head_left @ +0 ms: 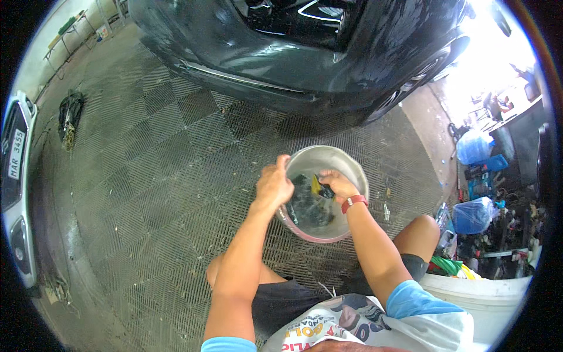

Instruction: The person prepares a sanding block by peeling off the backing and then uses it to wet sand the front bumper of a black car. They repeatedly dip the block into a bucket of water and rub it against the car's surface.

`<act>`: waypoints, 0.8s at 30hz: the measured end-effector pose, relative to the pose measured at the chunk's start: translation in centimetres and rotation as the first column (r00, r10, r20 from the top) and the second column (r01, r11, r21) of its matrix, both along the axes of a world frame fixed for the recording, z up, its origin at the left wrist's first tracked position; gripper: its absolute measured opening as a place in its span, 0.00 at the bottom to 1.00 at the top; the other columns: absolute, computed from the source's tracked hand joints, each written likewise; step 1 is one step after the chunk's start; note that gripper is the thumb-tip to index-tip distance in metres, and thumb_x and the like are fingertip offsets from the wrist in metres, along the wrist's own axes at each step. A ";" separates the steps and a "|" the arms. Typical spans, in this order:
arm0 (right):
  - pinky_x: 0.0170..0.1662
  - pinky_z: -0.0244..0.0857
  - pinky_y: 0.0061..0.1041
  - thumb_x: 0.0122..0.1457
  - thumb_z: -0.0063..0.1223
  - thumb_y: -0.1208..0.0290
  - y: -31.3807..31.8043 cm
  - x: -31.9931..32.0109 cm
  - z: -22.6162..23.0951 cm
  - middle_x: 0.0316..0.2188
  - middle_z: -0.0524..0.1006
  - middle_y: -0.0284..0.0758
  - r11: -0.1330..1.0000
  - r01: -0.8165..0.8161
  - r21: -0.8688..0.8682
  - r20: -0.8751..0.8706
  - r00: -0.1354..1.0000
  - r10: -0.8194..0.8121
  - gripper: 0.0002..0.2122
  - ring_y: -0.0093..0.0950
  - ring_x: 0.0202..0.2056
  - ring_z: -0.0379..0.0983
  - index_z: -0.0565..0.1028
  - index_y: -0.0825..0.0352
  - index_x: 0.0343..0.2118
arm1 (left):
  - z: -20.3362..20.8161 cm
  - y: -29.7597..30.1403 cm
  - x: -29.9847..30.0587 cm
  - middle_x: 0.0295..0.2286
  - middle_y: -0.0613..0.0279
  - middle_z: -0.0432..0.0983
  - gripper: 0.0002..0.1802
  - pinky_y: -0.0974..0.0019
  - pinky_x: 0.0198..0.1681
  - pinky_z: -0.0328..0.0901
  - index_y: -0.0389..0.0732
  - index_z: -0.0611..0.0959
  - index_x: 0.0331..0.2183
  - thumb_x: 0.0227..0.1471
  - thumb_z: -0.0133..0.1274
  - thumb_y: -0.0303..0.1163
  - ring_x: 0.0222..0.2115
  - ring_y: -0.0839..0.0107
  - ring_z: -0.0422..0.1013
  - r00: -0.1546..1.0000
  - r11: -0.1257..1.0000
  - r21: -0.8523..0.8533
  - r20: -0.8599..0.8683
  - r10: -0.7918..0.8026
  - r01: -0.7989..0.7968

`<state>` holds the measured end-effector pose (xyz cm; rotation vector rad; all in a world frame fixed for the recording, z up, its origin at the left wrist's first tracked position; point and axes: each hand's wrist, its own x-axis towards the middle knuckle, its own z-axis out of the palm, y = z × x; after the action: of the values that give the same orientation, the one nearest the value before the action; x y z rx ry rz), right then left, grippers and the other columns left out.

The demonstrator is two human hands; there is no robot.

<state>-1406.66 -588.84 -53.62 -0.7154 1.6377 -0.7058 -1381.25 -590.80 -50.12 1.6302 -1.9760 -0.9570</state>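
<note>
A pale round bucket (334, 157) with a pinkish lower rim stands on the floor between my knees. Dark liquid (308, 212) with lighter foam covers its bottom. At the bucket's left side, my left hand (274, 183) is closed on the rim. Inside, my right hand (340, 185), with a red band at the wrist, grips a small yellow and black piece (316, 186) just over the liquid. Whether that piece is a sponge or a cloth I cannot tell.
A dark, shiny car (264, 70) stands just beyond the bucket. A silver vehicle (20, 193) is at the far left, near a black bag (70, 114). Blue-tinted water jugs (474, 216) and clutter line the right side, behind a white tub (475, 287). Ribbed mats (176, 170) cover the floor.
</note>
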 end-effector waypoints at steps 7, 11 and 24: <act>0.68 0.64 0.38 0.57 0.51 0.88 -4.2 6.4 22.5 0.61 0.78 0.40 0.623 -0.226 -0.749 -0.146 0.973 0.178 0.28 0.38 0.58 0.77 0.75 0.68 0.63 | -0.5 -3.0 7.0 0.49 0.44 0.81 0.33 0.43 0.57 0.70 0.51 0.73 0.61 0.53 0.56 0.26 0.53 0.43 0.74 0.991 0.990 -0.055 -0.035 0.131 -0.133; 0.72 0.57 0.41 0.59 0.48 0.83 -8.5 14.8 30.1 0.66 0.74 0.38 -0.002 -0.735 -0.678 -0.722 0.667 -0.184 0.25 0.43 0.69 0.65 0.79 0.61 0.60 | 0.0 -3.4 10.0 0.49 0.45 0.82 0.28 0.44 0.56 0.71 0.51 0.79 0.57 0.53 0.53 0.27 0.54 0.44 0.75 0.976 0.976 -0.031 -0.016 0.216 -0.216; 0.79 0.37 0.49 0.60 0.48 0.76 -11.3 9.5 22.2 0.76 0.59 0.38 0.106 -0.974 -0.201 -0.906 0.143 -0.399 0.32 0.39 0.77 0.50 0.67 0.58 0.71 | -3.8 -1.3 14.3 0.59 0.48 0.74 0.33 0.48 0.66 0.60 0.42 0.72 0.64 0.56 0.48 0.22 0.60 0.46 0.67 0.961 0.961 -0.126 -0.165 0.223 -0.245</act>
<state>-1397.19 -600.10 -31.38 -3.2145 1.4225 -0.7495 -1366.92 -592.06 -53.95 1.6171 -1.6675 -0.7997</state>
